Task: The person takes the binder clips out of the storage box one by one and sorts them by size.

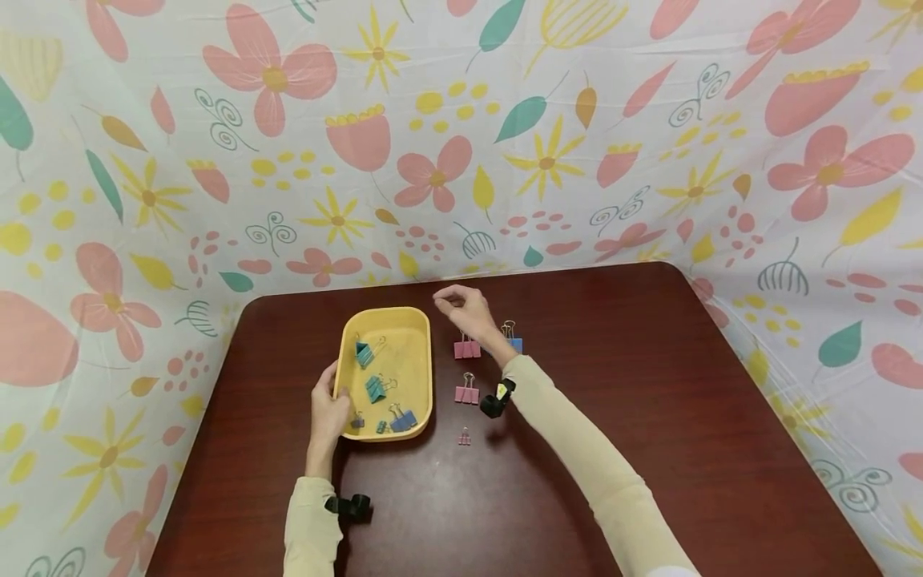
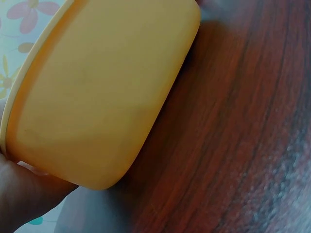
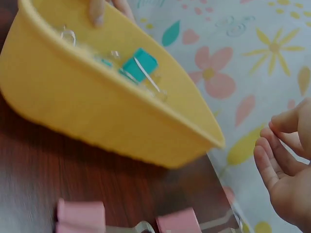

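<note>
My left hand [image 1: 329,409] grips the left rim of a yellow plastic tray [image 1: 431,377], with the thumb over the inner side. Inside lie teal binder clips [image 1: 376,389], a blue binder clip [image 1: 404,420] and smaller ones. Beyond the tray's upper right corner, my right hand [image 1: 467,311] is raised with loosely bent fingers; in the right wrist view nothing shows between the fingertips [image 3: 262,141]. Below it, a large pink binder clip [image 1: 467,350], a medium pink clip [image 1: 466,395] and a small pink clip [image 1: 465,440] form a column. The right wrist partly hides another blue clip [image 1: 515,344].
A dark red-brown wooden table [image 1: 649,417] bears everything. Its back edge meets a hanging flower-print cloth [image 1: 433,232], which also runs along the sides. Black camera bands [image 1: 497,399] sit on both wrists.
</note>
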`<state>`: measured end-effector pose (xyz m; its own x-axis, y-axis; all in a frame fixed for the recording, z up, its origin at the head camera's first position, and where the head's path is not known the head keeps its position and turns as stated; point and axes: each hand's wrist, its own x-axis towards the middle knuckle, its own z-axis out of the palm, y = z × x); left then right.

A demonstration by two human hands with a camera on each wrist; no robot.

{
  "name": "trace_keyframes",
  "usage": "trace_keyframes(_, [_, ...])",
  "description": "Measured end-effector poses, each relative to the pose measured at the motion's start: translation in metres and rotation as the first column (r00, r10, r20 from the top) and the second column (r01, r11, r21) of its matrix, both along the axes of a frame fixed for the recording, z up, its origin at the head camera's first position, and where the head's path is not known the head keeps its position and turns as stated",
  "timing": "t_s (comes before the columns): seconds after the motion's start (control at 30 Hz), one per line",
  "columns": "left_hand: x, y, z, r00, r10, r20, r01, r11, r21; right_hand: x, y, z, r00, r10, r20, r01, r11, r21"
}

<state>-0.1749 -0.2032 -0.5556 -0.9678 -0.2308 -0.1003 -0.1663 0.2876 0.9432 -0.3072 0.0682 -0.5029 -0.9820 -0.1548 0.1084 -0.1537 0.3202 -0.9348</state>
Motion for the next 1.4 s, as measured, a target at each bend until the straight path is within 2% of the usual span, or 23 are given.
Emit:
trace_keyframes(0.3, [-0.001, 0.002, 0.000, 1.000, 0.027, -0.013, -0.027, 0.999, -0.019, 0.004, -0.037, -0.002, 0.992, 0.123, 0.029, -0.123, 0.992, -0.003])
trace_keyframes(0.47, [0.000, 0.003, -0.001, 1.000, 0.011, -0.009, -0.011, 1.000, -0.010, 0.007, -0.050, -0.009, 0.988, 0.133, 0.081, -0.133, 0.991, -0.007])
trace_keyframes(0.8, [0.001, 0.002, -0.001, 1.000, 0.015, -0.017, -0.015, 1.000, -0.027, 0.009, -0.077, -0.011, 0.979, 0.178, 0.096, -0.183, 0.982, 0.048])
trace_keyframes(1.0, [-0.002, 0.002, -0.002, 0.999, 0.021, -0.042, -0.022, 0.999, -0.025, 0.011, -0.091, -0.014, 0.978, 0.168, 0.126, -0.175, 0.984, 0.045])
trace_keyframes(1.17, [-0.004, 0.002, -0.002, 0.998, 0.028, -0.047, -0.029, 1.000, -0.012, 0.016, -0.103, -0.016, 0.962, 0.199, 0.188, -0.211, 0.976, 0.047])
trace_keyframes(1.33, [-0.004, 0.002, -0.003, 0.999, 0.021, -0.033, -0.021, 1.000, 0.005, 0.021, -0.107, -0.023, 0.936, 0.208, 0.285, -0.249, 0.961, 0.117])
trace_keyframes(1.4, [-0.003, 0.002, -0.003, 0.999, 0.020, -0.026, -0.020, 1.000, 0.004, 0.021, -0.108, -0.027, 0.929, 0.221, 0.296, -0.274, 0.949, 0.153])
